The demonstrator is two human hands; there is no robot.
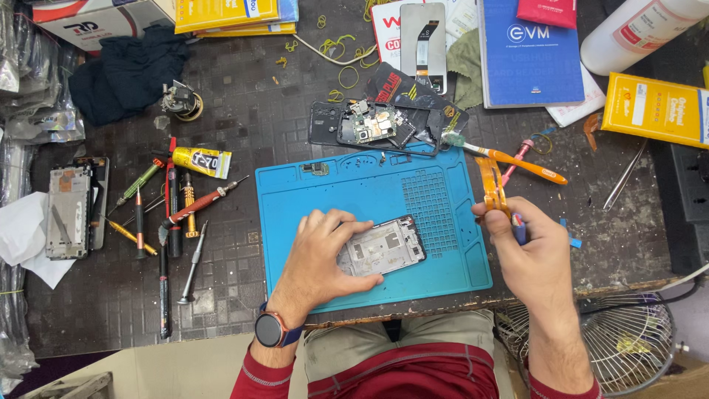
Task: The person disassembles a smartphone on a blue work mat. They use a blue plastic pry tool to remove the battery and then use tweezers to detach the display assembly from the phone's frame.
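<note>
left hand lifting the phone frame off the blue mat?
No: the left hand presses the phone frame flat on the blue mat.

A blue work mat (369,192) with a ribbed grid patch, an orange flex strip (491,188), red sleeves (258,377).
</note>
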